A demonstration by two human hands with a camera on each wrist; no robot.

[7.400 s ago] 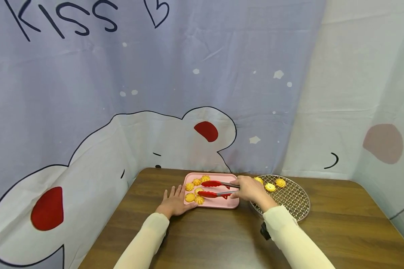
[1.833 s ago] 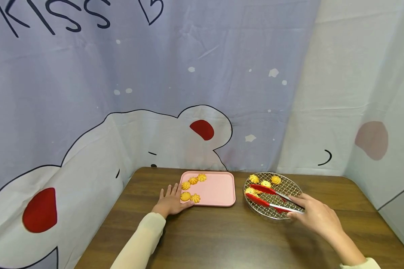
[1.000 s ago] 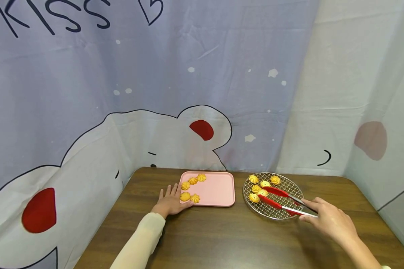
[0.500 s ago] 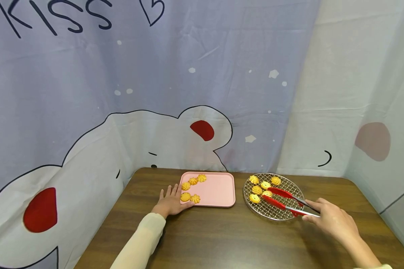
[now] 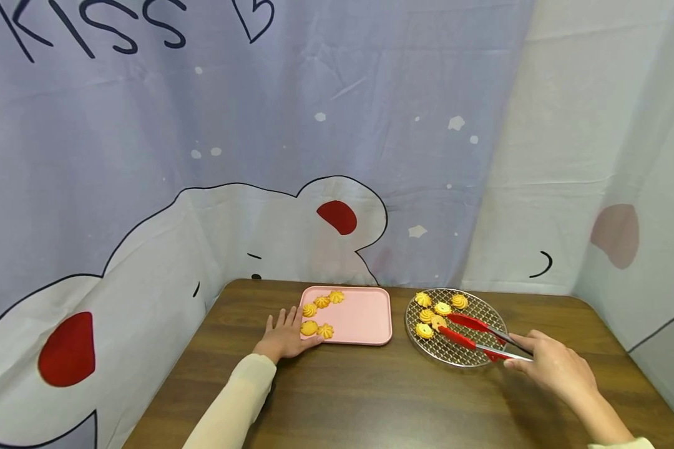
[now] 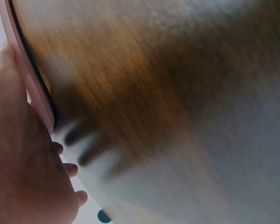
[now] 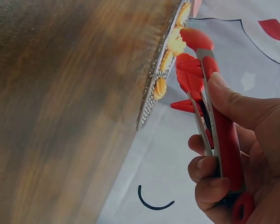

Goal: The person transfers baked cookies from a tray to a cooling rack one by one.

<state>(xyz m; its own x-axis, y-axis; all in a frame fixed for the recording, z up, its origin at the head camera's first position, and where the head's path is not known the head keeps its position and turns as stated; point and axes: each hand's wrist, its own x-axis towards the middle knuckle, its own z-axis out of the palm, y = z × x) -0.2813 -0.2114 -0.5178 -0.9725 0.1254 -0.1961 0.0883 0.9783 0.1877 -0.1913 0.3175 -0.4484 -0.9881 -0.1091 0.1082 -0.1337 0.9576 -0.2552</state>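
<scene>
My right hand (image 5: 558, 368) grips a pair of red-tipped metal tongs (image 7: 226, 135), whose red heads (image 5: 457, 337) are spread apart over the round wire cooling rack (image 5: 474, 349). Just left of the tong tips lies a piped butter cookie (image 5: 438, 322), its browner, flatter face showing. Several yellow cookies cluster around it on the rack's left half, with one swirled cookie (image 5: 459, 301) farther back. On the left, my left hand (image 5: 283, 343) rests with fingers spread at the near-left corner of a pink tray (image 5: 365, 318), thumb along its front edge. Several cookies (image 5: 322, 302) sit on the tray's left side.
Both the tray and the rack stand toward the back of a brown wooden table (image 5: 371, 393). Behind the table hangs a printed cloth (image 5: 292, 237), which also runs along the sides. The rack is a short gap to the right of the tray.
The tongs have gone from the tray to the rack, and cookies have been shifted across. In the last half second the cookie at the tips turned browner side up; the left hand stayed put.
</scene>
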